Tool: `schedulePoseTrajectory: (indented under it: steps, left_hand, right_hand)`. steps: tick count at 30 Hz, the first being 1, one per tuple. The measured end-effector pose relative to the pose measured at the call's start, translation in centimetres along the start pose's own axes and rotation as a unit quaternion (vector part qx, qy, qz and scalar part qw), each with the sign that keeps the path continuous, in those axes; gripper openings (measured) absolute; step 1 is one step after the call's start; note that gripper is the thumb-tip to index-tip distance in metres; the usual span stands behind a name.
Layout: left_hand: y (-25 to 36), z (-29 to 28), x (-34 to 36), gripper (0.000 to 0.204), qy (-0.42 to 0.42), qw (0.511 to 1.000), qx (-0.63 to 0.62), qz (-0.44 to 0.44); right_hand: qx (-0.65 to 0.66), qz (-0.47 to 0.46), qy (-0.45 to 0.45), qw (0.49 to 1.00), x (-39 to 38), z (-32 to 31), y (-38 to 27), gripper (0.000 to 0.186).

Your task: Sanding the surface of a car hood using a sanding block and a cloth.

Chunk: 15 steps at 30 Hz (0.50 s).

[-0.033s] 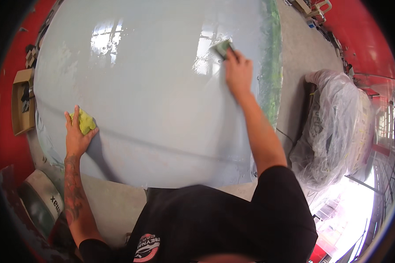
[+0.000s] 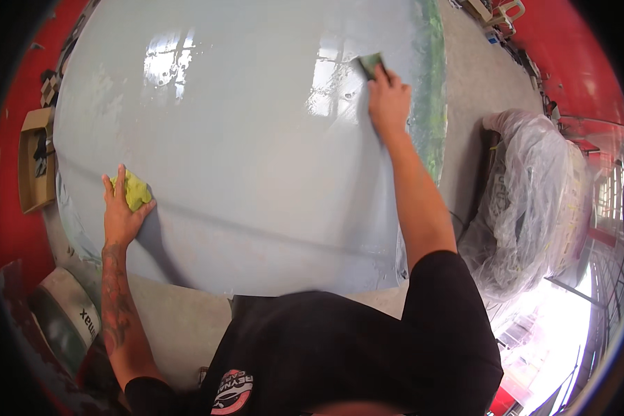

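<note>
The left hand [image 2: 121, 211] presses a yellow cloth [image 2: 137, 192] flat on the glossy grey panel [image 2: 256, 152]; far right, the right hand [image 2: 388, 104] grips a small green block [image 2: 372, 65].

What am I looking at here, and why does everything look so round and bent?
No machine here: a person wears a wide fisheye camera on the head that looks down at their own two hands, and it bends straight edges. The big glossy pale grey panel fills the view. The left hand presses a yellow-green cloth onto it near its left edge. The right hand reaches far out and holds a small dark green pad against the panel. To the right sits something wrapped in clear plastic sheeting.
</note>
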<state>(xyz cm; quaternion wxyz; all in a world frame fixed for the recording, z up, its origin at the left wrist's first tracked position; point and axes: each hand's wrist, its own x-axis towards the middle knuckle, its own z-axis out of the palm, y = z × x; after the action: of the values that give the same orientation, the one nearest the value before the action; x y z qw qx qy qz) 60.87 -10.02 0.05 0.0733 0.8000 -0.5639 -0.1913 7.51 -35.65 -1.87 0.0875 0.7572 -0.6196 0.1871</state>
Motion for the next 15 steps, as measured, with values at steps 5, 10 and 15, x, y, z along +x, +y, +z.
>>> schedulePoseTrajectory:
  steps: [5,10,15]
  left_hand:
    - [-0.4,-0.1,-0.6,0.110,0.003,1.000,0.003,-0.017]
    - [-0.1,-0.3,-0.9,0.111,-0.009,0.999,-0.004,-0.038]
    - [0.7,-0.3,-0.6,0.112,-0.009,0.999,-0.008,-0.049]
  right_hand:
    - [0.030,0.045,-0.011,0.998,-3.6,0.1,-9.1,0.045]
    - [0.191,-0.135,-0.126,0.964,-13.0,-2.5,-18.0,0.041]
    - [0.062,-0.058,0.036,0.996,-0.4,1.7,-4.1,0.041]
